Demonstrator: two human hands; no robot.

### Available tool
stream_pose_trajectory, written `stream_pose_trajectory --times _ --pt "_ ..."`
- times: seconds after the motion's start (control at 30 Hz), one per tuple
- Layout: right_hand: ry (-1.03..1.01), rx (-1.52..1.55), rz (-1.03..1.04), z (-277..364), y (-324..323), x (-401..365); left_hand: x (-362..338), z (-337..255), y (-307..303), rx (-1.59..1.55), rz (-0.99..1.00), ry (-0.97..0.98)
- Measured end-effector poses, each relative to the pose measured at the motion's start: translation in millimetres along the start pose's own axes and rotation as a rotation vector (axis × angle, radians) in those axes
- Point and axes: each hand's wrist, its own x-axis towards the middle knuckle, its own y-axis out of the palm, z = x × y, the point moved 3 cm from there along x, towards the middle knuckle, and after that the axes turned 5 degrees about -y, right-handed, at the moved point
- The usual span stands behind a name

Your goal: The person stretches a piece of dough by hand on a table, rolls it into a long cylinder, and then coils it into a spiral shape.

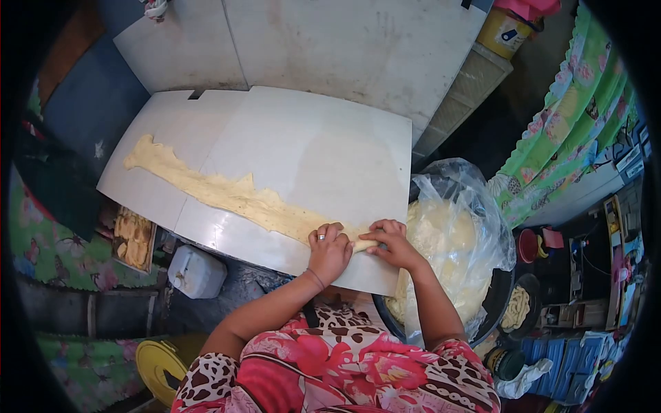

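Observation:
A long, thin, uneven strip of pale yellow dough (227,193) lies slantwise across the white tabletop (296,138). Its near right end is rolled into a small dough roll (363,245) between my hands. My left hand (332,249), with a ring on one finger, has its fingers bent over the strip and its thumb against the roll. From the other side, my right hand (390,242) curls its fingers and thumb around the roll's right part. The undersides of both hands are hidden.
Right of the table, a dark tub (497,303) holds a large dough mass (441,237) under clear plastic (468,186). A tray of yellowish pieces (134,237), a white jug (197,272) and a yellow bucket (162,372) stand at left. A bowl of dough pieces (516,308) is at far right.

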Motion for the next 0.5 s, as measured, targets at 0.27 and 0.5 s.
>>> stream_pose_trajectory --times 0.27,0.5 --pt "0.071 0.095 -0.211 -18 14 19 0 7 6 0.110 0.075 0.234" --pt "0.133 -0.052 -0.030 -31 -7 1 -6 -3 -10 0.093 0.046 0.203"
